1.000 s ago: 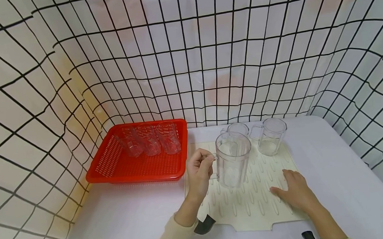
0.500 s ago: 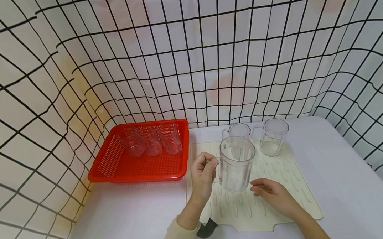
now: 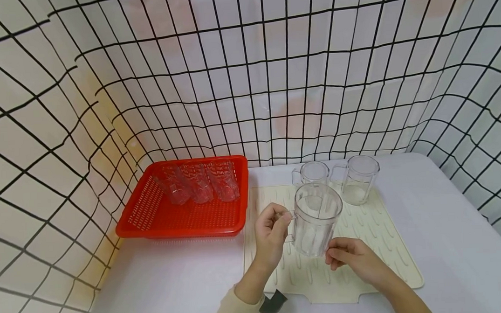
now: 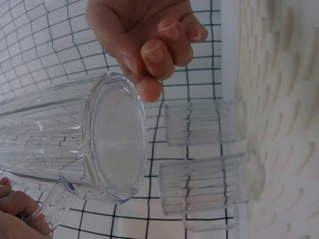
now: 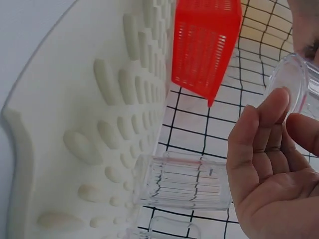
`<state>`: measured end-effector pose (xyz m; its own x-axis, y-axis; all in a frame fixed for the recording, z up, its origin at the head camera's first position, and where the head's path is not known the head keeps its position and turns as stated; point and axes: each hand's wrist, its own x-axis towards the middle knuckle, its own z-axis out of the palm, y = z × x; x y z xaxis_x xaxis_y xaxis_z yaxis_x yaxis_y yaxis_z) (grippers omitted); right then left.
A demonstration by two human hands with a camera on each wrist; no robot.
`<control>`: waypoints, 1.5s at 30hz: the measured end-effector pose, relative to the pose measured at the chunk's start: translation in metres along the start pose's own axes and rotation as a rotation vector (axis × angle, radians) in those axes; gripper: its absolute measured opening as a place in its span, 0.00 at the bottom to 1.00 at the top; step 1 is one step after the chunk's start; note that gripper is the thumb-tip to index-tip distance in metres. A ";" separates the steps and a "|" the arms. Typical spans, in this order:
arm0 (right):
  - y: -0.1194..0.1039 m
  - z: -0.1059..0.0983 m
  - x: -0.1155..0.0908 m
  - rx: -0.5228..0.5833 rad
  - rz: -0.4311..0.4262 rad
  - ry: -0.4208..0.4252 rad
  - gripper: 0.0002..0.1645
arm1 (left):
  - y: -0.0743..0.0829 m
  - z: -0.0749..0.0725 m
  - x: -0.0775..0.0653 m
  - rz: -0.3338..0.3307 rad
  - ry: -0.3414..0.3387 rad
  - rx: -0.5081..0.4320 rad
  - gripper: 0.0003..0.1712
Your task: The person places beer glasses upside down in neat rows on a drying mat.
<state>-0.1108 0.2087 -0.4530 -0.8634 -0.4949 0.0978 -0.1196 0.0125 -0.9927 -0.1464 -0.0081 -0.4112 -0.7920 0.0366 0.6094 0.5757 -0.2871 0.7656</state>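
A clear plastic mug [image 3: 314,235] is held above the cream drying mat [image 3: 374,244], upright and slightly tilted. My left hand [image 3: 271,235] grips its handle from the left; the left wrist view shows those fingers [image 4: 20,211] curled round the handle. Close by the lower right of the mug is my right hand [image 3: 357,261], its fingertips right at the base rim. In the right wrist view, the fingers [image 5: 275,104] of the right hand are loosely bent and overlap the mug's round base [image 5: 289,79].
Two more clear mugs, a left one [image 3: 307,172] and a right one [image 3: 358,182], stand at the mat's back edge. A red perforated basket [image 3: 186,224] on the left contains several clear mugs [image 3: 201,189] lying tilted. A black wire grid [image 3: 273,99] before white sheeting encloses the table.
My right hand has come from the mat's right side leftward to the mug's base. The left hand and mug have shifted slightly right and down.
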 end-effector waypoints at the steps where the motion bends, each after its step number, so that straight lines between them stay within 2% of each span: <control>1: -0.002 0.000 0.000 0.010 0.016 0.001 0.15 | 0.000 0.000 0.000 0.002 -0.007 -0.002 0.06; 5: -0.008 -0.002 0.000 0.032 0.093 0.016 0.18 | -0.001 -0.001 0.000 0.012 -0.053 -0.012 0.06; 9: -0.010 -0.004 0.000 0.060 0.129 0.032 0.24 | -0.002 -0.006 0.001 0.001 -0.127 0.021 0.05; 13: -0.009 -0.008 0.001 0.153 0.082 0.031 0.27 | -0.001 -0.013 0.001 -0.004 -0.267 0.100 0.06; 17: -0.007 -0.011 0.003 0.209 0.029 0.048 0.29 | -0.003 -0.022 0.002 0.052 -0.420 0.240 0.06; 21: -0.008 -0.013 0.005 0.216 0.053 0.130 0.29 | -0.004 -0.029 0.002 0.106 -0.528 0.349 0.06; 24: -0.010 -0.015 0.006 0.231 0.091 0.133 0.33 | -0.005 -0.032 0.001 0.109 -0.591 0.378 0.05; 27: -0.012 -0.017 0.007 0.234 0.115 0.095 0.37 | -0.007 -0.035 -0.001 0.099 -0.637 0.404 0.04; 31: -0.015 -0.017 0.010 0.233 0.161 0.088 0.43 | -0.005 -0.039 -0.003 0.072 -0.687 0.454 0.03; 34: -0.017 -0.017 0.011 0.255 0.180 0.085 0.42 | -0.002 -0.040 -0.003 0.052 -0.725 0.482 0.02; 39: -0.015 -0.015 0.013 0.281 0.226 0.107 0.40 | -0.001 -0.041 -0.005 0.093 -0.758 0.528 0.04; 45: -0.012 -0.015 0.012 0.350 0.247 0.110 0.38 | -0.006 -0.043 -0.010 0.139 -0.749 0.579 0.03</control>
<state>-0.1267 0.2155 -0.4390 -0.8948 -0.4180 -0.1570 0.2535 -0.1860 -0.9493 -0.1506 -0.0483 -0.4305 -0.4889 0.6986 0.5224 0.8249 0.1756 0.5373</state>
